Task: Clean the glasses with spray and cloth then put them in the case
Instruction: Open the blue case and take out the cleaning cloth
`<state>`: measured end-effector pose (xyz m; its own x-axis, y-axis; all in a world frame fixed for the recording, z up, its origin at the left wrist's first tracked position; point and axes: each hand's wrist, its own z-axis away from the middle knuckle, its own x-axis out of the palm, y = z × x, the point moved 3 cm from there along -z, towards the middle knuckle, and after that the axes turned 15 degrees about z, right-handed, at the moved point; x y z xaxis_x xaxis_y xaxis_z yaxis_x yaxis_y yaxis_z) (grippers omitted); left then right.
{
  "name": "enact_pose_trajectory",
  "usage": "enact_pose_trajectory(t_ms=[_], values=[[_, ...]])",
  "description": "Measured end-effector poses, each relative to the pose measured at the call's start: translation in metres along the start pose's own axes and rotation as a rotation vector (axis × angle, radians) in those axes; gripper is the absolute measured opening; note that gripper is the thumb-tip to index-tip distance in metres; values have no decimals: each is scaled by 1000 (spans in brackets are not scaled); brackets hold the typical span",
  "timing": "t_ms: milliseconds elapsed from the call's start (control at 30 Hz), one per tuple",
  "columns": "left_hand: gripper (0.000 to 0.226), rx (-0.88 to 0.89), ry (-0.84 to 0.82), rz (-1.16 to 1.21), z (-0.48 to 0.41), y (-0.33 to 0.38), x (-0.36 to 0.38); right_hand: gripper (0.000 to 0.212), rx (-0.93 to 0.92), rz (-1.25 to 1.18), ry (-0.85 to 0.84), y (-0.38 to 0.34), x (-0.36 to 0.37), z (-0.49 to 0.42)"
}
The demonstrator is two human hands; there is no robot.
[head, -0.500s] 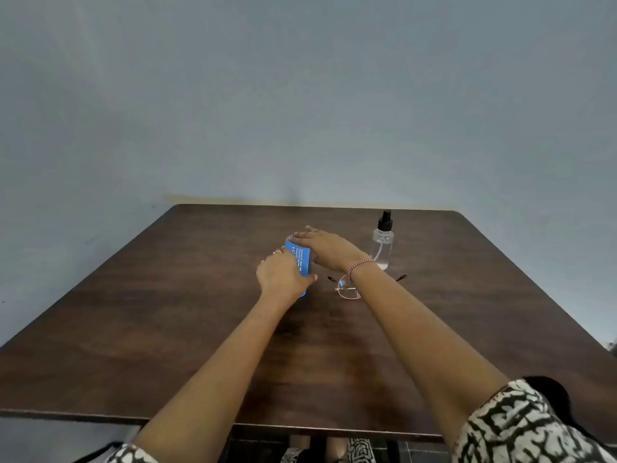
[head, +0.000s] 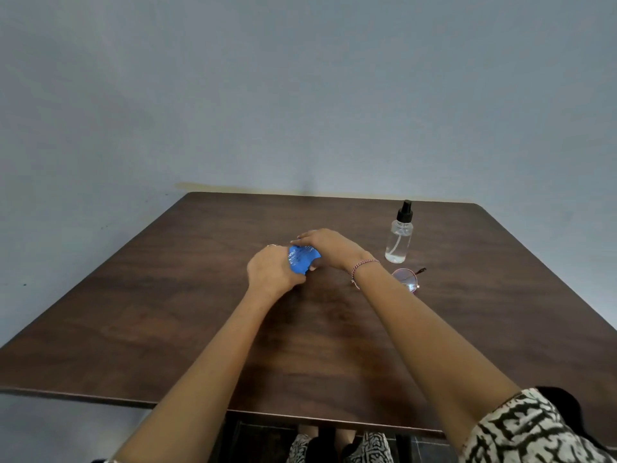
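Stretching across the middle of the view is the dark wooden table [head: 167, 312], pushed against a plain grey-blue wall [head: 300, 78] — and everything that matters sits toward its far half. Both bare arms reach out over it and meet at one small blue thing. The left hand [head: 271, 270] is curled closed around the near-left side of the blue item [head: 302, 259], and the right hand [head: 329, 248] arches over its far-right edge, fingers pinching the top; a beaded bracelet [head: 364, 264] shows on that wrist. White print runs over the blue surface, but whether this is the case or the folded cloth I cannot tell — the hands cover most of it.

To the right stands the clear spray bottle [head: 399, 237], upright, black pump on top, untouched and apart from both hands. Just near of it, half hidden behind the right forearm, lie the glasses [head: 406, 279] on the tabletop, one round lens and a thin temple showing.

My read: this is the opening step, getting the blue item open or unfolded, with no spraying or wiping begun. The next move likely calls for pulling the two sides apart, then freeing one hand to lift the glasses by the frame, off the lenses.
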<state>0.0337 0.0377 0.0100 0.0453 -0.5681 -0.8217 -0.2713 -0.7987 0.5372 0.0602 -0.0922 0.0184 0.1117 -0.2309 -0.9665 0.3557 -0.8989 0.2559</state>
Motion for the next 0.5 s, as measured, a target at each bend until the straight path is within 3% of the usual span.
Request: enact_pose_trajectory(t_ms=[167,333,500], values=[[62,44,-10,213,1,-45,-12,61,41,-61,80,-27,0,-2],[61,41,136,549,15,-87,-20,57,96,-42,161,-59,3,0],[66,15,103,569,10,-104,-24,55,160,50,248,-72,10,9]])
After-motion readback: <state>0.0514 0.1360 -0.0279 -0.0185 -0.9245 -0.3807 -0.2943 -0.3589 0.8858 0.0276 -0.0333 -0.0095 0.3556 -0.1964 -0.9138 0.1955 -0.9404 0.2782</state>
